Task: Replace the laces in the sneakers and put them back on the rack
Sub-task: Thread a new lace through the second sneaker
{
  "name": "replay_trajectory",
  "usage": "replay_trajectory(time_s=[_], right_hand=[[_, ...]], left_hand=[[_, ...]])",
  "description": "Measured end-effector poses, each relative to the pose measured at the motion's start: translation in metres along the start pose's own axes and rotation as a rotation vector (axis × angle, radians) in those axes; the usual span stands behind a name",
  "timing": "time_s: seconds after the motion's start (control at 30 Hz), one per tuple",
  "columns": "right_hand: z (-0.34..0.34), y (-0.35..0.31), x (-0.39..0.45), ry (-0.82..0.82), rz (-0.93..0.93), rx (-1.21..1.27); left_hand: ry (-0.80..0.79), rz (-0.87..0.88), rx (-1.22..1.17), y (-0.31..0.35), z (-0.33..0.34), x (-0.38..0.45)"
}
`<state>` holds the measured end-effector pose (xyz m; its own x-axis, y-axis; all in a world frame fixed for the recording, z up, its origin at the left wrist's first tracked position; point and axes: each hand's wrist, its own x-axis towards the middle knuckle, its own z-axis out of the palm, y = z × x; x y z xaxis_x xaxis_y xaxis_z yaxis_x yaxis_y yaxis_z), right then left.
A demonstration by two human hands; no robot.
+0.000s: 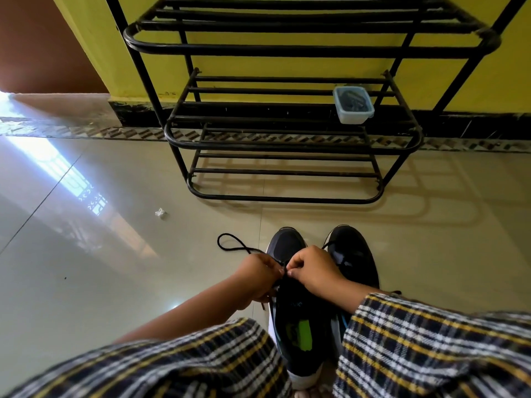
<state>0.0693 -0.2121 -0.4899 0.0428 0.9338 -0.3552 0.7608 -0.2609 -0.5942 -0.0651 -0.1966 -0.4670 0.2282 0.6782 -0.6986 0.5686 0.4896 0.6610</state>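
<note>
Two dark sneakers stand side by side on the tiled floor (431,239), near the person. Over the left sneaker (296,305), the left hand (258,278) and right hand (311,270) each pinch the black lace (232,245), which loops out leftward. The right sneaker (355,254) sits beside it. Farther off stands the black rack (287,145), holding a small plastic container (353,104).

**Plaid sleeves, bare forearms, that's pretty much the whole look**

So what you get of the person is two arms coming in from around 6 o'clock. Both wear loose sleeves in a dark navy check with white and mustard-yellow stripes crossing it. The left sleeve (178,360) sits down at 7 o'clock and leaves most of the forearm bare. The right sleeve (425,340), out at 4 o'clock, has a wide cuff nearer the wrist. Left hand (258,278) and right hand (311,270) are bare.
</note>
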Motion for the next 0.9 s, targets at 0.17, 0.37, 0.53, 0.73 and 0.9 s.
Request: replay_trajectory(time_s=[0.17,0.37,0.53,0.73,0.9], right_hand=[[-0.003,0.004,-0.007,-0.087,-0.040,0.017],[-0.017,0.009,-0.014,-0.078,-0.087,0.037],[-0.024,0.005,-0.025,-0.062,-0.214,-0.144],[-0.029,0.011,-0.047,-0.081,-0.226,-0.164],[-0.014,0.017,-0.068,-0.343,-0.261,-0.250]], left_hand=[[0.050,0.075,0.142,-0.001,0.006,0.007],[0.067,0.065,0.168,-0.005,0.007,0.009],[0.107,0.119,0.230,-0.010,0.005,0.012],[0.179,0.195,0.322,-0.018,0.015,0.015],[0.201,0.272,0.193,-0.020,0.021,0.018]])
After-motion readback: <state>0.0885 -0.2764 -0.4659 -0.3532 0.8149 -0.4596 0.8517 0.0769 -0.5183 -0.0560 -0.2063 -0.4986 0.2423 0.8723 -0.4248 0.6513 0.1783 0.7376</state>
